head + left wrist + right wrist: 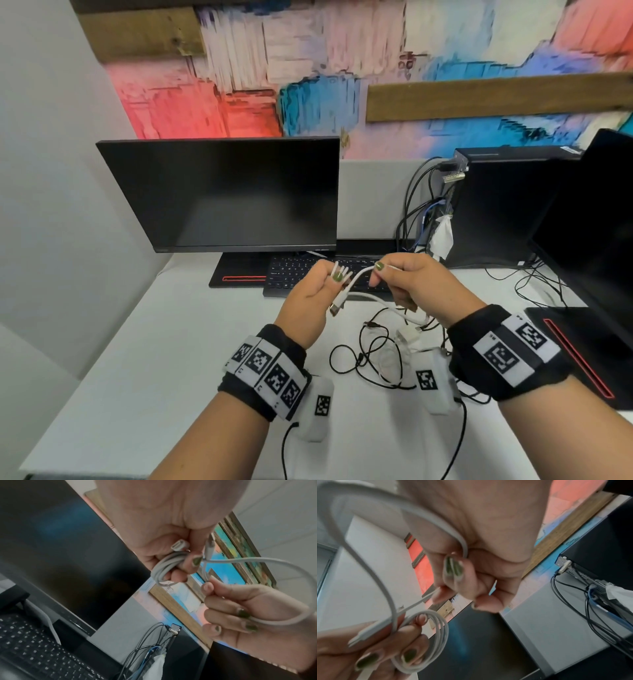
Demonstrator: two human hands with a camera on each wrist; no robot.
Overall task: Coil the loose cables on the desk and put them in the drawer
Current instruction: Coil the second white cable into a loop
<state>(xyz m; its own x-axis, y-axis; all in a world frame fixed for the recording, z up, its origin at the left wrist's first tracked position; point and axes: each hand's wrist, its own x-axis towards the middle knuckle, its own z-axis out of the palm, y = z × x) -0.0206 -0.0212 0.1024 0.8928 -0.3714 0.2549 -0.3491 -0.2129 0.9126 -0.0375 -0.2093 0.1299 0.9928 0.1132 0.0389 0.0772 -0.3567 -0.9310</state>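
A white USB cable [359, 274] runs between both hands above the desk. My left hand [322, 284] grips a small coil of it [163, 568] wound round the fingers, with one plug [178, 545] sticking out by the palm. My right hand [394, 277] pinches the free length between thumb and forefinger; the slack loops back past its wrist [368, 563]. In the right wrist view the coil [435, 632] sits on the left hand's fingers [409, 654]. A tangle of thin black cables [371, 353] and a white adapter [407, 334] lie on the desk under the right hand. No drawer shows.
The white desk [154, 359] holds a dark monitor [222, 195] and a black keyboard [301, 274] behind the hands. A black PC tower [507, 205] with plugged cables stands at back right. A second monitor [599, 222] and its base [582, 346] are at the right edge.
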